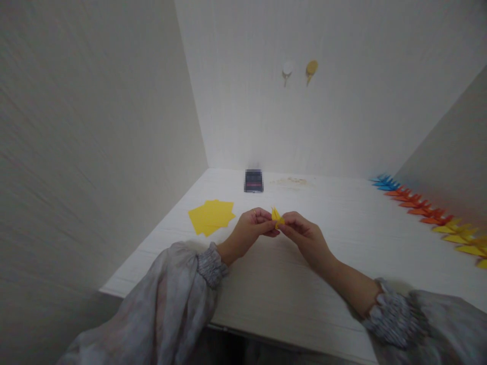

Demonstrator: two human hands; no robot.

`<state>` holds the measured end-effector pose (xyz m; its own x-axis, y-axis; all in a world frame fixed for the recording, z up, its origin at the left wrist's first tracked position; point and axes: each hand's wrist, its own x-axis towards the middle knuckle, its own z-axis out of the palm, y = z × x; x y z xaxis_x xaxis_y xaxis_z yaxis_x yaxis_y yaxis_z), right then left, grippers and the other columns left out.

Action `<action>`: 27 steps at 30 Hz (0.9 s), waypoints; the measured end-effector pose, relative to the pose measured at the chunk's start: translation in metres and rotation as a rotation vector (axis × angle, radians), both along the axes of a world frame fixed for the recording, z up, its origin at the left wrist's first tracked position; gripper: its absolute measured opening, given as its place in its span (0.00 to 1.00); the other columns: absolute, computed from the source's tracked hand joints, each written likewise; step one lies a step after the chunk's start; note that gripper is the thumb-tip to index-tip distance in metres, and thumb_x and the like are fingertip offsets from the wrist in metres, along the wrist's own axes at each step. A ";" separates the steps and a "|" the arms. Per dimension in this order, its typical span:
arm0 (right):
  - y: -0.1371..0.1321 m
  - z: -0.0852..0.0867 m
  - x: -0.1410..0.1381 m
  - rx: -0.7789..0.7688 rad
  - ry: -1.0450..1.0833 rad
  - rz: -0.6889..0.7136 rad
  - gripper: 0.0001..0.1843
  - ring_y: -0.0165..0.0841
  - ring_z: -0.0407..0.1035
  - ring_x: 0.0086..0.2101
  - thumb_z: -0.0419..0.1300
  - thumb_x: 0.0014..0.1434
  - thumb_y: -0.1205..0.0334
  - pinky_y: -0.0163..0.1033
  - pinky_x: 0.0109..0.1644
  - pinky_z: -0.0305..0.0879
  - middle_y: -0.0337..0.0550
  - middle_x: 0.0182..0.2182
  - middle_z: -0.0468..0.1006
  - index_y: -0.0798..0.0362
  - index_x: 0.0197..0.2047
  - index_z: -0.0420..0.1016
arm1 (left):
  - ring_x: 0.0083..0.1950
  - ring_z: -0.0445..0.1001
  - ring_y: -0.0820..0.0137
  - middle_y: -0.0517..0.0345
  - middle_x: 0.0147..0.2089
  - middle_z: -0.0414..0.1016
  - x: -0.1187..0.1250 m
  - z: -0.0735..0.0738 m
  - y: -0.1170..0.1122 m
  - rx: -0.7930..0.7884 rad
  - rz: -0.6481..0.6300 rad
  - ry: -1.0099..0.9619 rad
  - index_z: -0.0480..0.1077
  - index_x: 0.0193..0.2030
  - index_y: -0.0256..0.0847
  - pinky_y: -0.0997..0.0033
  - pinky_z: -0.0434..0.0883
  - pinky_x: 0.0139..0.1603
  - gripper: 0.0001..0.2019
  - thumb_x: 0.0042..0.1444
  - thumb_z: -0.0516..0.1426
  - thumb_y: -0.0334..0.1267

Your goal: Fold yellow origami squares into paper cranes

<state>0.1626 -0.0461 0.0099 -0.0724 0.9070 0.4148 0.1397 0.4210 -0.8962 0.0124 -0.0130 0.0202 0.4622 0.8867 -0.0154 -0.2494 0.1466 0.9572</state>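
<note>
My left hand and my right hand meet over the middle of the white desk. Both pinch a small folded piece of yellow paper between their fingertips, held just above the desk top. My left hand wears a ring. A loose stack of flat yellow paper squares lies on the desk to the left of my left hand.
A row of folded paper pieces, blue, orange and yellow, runs along the desk's right side. A small dark box stands at the back near the wall. Two round hooks hang on the back wall.
</note>
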 end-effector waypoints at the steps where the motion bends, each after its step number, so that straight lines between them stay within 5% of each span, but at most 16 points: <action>1: -0.001 0.001 -0.002 -0.048 0.046 0.014 0.05 0.32 0.64 0.32 0.58 0.51 0.58 0.39 0.39 0.62 0.40 0.29 0.70 0.50 0.28 0.70 | 0.24 0.73 0.75 0.59 0.24 0.73 0.000 0.001 0.000 0.013 0.003 0.000 0.63 0.30 0.33 0.74 0.70 0.30 0.15 0.39 0.63 0.37; 6: -0.006 0.002 -0.008 -0.193 0.195 0.029 0.05 0.31 0.68 0.30 0.59 0.51 0.58 0.40 0.39 0.64 0.38 0.25 0.73 0.51 0.29 0.71 | 0.25 0.73 0.75 0.58 0.25 0.74 0.000 0.001 -0.001 0.037 -0.021 -0.007 0.63 0.29 0.34 0.73 0.70 0.31 0.14 0.39 0.62 0.36; 14: -0.008 0.002 -0.010 -0.183 0.181 -0.058 0.08 0.31 0.67 0.29 0.60 0.49 0.56 0.39 0.37 0.65 0.39 0.25 0.73 0.52 0.28 0.69 | 0.26 0.73 0.74 0.58 0.24 0.74 -0.001 -0.001 -0.001 0.034 -0.033 -0.032 0.63 0.30 0.34 0.71 0.70 0.32 0.12 0.41 0.61 0.36; 27: -0.009 0.003 -0.014 -0.198 0.420 -0.081 0.17 0.25 0.66 0.25 0.65 0.43 0.66 0.33 0.31 0.63 0.32 0.23 0.71 0.50 0.35 0.63 | 0.23 0.72 0.76 0.59 0.22 0.73 0.001 0.001 -0.004 0.051 0.010 0.042 0.64 0.28 0.33 0.75 0.70 0.28 0.12 0.39 0.63 0.36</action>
